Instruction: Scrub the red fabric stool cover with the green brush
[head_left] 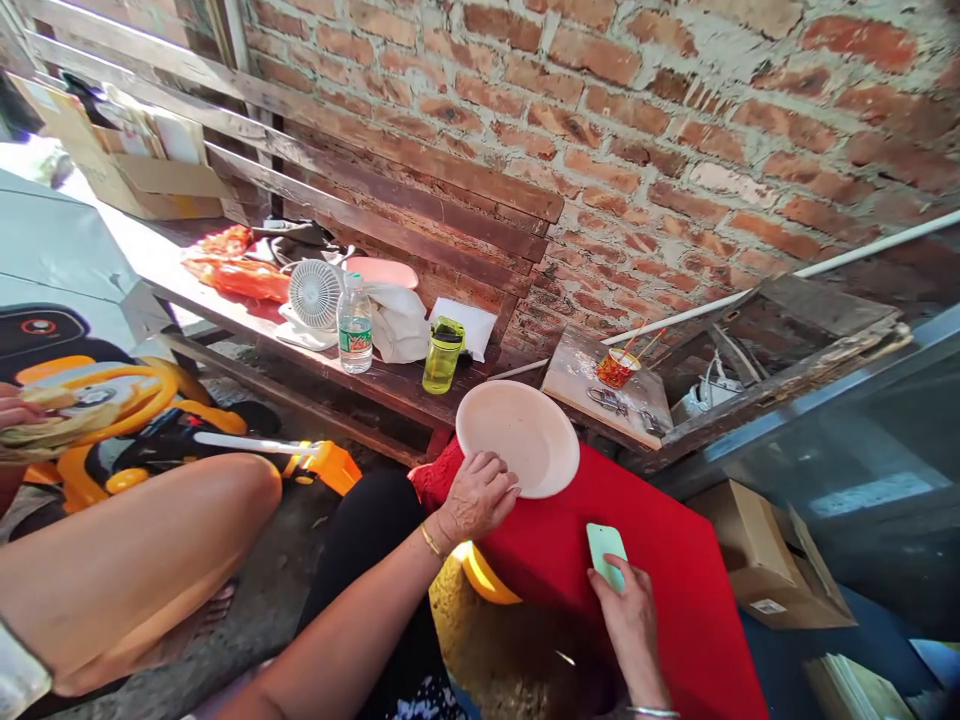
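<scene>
My left hand (478,497), with a gold-coloured bracelet at the wrist, has its fingers curled over the near rim of a pale round bowl (525,430). Little shows inside the bowl, and the fingertips are partly hidden. Beneath the bowl a red cloth (675,560) covers a table. Lower right, my right hand (626,600) holds a flat mint-green rectangular piece (604,542) by its near end, thumb on one side and fingers on the other. The piece has rounded corners and a small hole at its far end.
A wooden bench (405,400) holds a water bottle (355,330), a green bottle (443,357) and a white fan (315,294). Another person's bare leg (150,550) and a yellow ride-on toy (150,410) are at left. A cardboard box (757,560) sits at right.
</scene>
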